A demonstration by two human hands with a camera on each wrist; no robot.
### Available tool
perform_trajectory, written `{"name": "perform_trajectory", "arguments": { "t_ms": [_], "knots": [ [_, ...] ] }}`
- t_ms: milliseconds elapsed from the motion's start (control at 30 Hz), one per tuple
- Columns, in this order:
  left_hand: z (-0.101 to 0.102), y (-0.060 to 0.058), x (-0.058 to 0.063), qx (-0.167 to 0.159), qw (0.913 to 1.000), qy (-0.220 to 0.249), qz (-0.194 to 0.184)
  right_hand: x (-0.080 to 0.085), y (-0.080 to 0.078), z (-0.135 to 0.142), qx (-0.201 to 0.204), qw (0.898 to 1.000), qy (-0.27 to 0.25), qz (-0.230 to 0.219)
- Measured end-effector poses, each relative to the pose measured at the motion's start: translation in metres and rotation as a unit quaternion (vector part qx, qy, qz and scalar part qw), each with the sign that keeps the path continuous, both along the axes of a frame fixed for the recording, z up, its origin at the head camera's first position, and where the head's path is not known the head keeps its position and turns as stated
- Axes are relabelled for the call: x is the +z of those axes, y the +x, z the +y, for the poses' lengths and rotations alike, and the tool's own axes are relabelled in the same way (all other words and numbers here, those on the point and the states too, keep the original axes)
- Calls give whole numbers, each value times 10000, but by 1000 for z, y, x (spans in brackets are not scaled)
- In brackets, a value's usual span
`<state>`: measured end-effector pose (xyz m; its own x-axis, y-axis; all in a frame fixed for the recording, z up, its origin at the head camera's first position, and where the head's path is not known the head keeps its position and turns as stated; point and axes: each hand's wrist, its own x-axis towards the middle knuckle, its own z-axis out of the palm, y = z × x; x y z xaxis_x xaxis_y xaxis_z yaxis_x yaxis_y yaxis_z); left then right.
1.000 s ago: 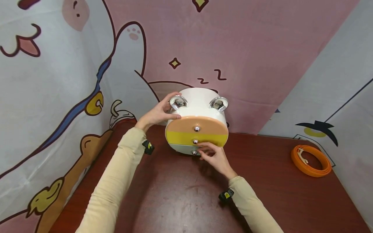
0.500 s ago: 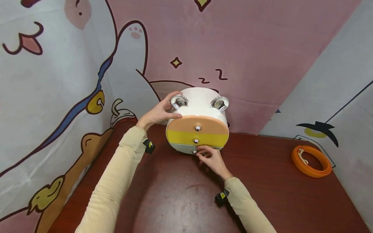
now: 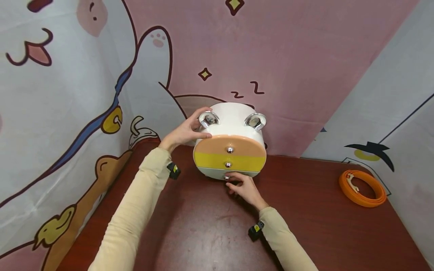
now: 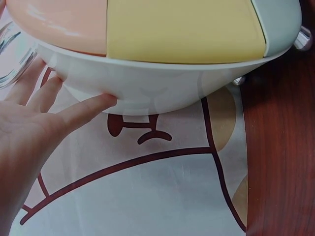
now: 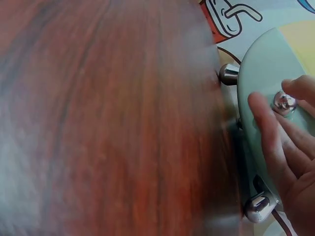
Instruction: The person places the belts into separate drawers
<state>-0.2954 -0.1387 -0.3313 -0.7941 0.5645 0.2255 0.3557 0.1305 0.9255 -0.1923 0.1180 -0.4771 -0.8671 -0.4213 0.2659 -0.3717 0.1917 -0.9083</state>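
A small white drawer cabinet (image 3: 232, 116) with silver ears stands against the backdrop. Its rounded front has a peach drawer (image 3: 211, 143), a yellow drawer (image 3: 210, 161) and a pale green bottom drawer (image 3: 211, 172), all closed, each with a silver ball knob. My left hand (image 3: 184, 131) rests on the cabinet's upper left side, the thumb extended along the white body and the fingers behind the left ear (image 3: 209, 119). My right hand (image 3: 246, 189) is at the bottom knob (image 5: 284, 102), index fingertip right at it; a gap shows between thumb and knob in the right wrist view.
The cabinet stands on short silver feet (image 5: 258, 206) on a reddish-brown table (image 3: 203, 229). A coiled orange strap (image 3: 362, 188) with a pale buckle lies at the right. A printed cartoon backdrop (image 3: 285, 56) rises behind and at both sides.
My right hand has shifted left and slightly down, bringing its fingertips from beside the knobs to the bottom knob. My left hand has stayed on the cabinet. The drawers have not moved.
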Motion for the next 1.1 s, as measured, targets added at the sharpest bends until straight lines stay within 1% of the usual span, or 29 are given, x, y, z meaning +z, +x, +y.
{"name": "perform_trajectory", "arguments": {
  "t_ms": [100, 200, 300, 400, 567, 700, 933, 1000, 1100],
  "knots": [
    [0, 0, 0, 26, 10000, -12, -5, -1, 1, -2, -121, 9997, -70, 202],
    [1, 1, 1, 27, 10000, -1, 0, -1, 1, -6, -447, 9985, -100, 310],
    [1, 1, 0, -3, 10000, 11, 28, -2, 3, -11, -844, 9959, -200, 251],
    [1, 0, 0, 6, 10000, 6, 39, -3, 6, -17, -1154, 9925, -361, 183],
    [0, 1, -2, 52, 10000, -21, -28, -5, 10, -23, -1495, 9878, -432, 74],
    [0, 0, -1, 65, 10000, -25, -14, -8, 7, -24, -1696, 9846, -396, 158],
    [0, 0, -1, 160, 9998, -103, -44, -41, -8, -27, -2201, 9740, -417, 332],
    [-1, 0, -1, 140, 9999, -62, -42, -43, -7, -29, -2345, 9703, -441, 386],
    [-1, -1, -3, 71, 10000, -39, -26, -43, -2, -34, -2534, 9643, -655, 401]
  ]
}}
